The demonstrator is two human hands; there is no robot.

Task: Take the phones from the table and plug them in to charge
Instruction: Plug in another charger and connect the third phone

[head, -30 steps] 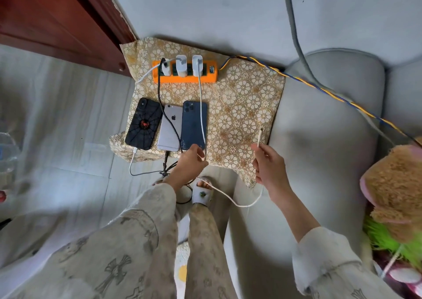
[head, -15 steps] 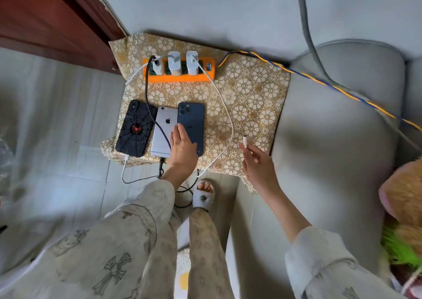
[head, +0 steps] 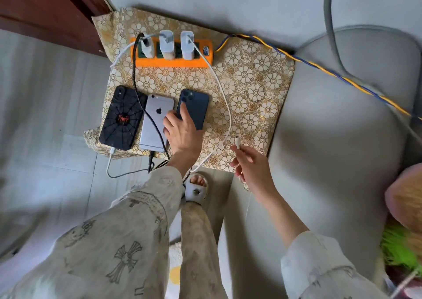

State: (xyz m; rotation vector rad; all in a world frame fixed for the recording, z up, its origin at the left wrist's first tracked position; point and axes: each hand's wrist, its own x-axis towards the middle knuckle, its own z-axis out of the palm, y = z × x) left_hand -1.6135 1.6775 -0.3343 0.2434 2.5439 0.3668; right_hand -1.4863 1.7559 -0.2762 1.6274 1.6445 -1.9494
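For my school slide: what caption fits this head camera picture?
Left hand on the dark blue phone, right hand holding the white charging cable's plug.

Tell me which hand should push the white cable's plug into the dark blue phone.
Right. The right hand pinches the white cable's plug, tip free, beside the dark blue phone. The left hand lies flat on that phone, likely steadying it.

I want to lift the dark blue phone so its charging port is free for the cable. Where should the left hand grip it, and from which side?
Probably by the long side edges near its lower half, coming from the near end. The blue phone lies flat, face down, with its left edge tight against the silver phone, so the left hand would likely tip up the free right edge first. The right hand holds the white plug.
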